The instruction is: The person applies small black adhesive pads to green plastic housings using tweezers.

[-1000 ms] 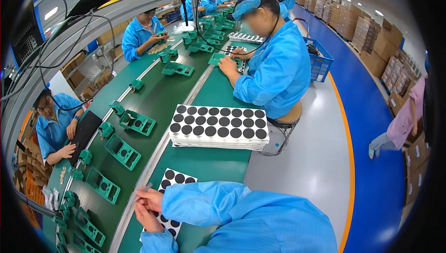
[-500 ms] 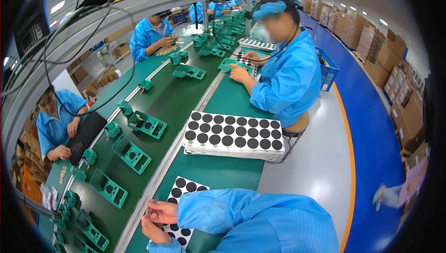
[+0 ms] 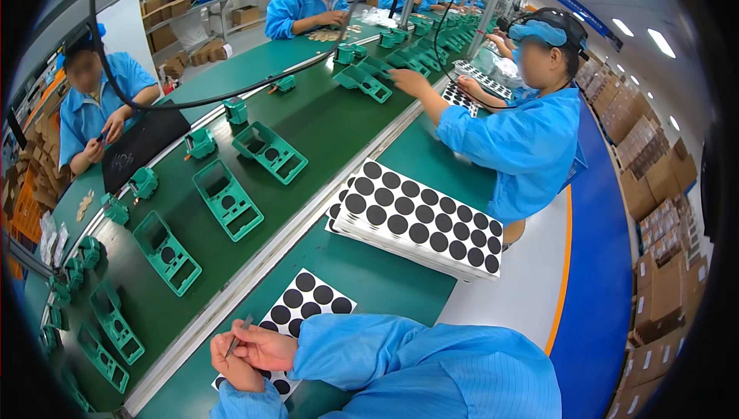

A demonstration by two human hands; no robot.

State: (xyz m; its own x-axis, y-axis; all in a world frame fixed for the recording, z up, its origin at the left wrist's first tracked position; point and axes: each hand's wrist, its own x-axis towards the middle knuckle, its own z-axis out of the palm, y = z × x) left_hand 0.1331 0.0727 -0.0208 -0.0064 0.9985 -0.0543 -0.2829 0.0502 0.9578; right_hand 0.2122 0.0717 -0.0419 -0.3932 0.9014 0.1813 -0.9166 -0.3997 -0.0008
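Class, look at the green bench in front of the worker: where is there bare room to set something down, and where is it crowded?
Bare bench lies between the dotted sheet under the hands and the sheet stack. Another bare strip runs beyond the stack, beside the co-worker's sleeve. The belt is crowded with green trays. The left hand and right hand cover the sheet's near edge.

sheet stack [image 3: 419,219] behind sheet [image 3: 308,303], conveyor [image 3: 254,150] left
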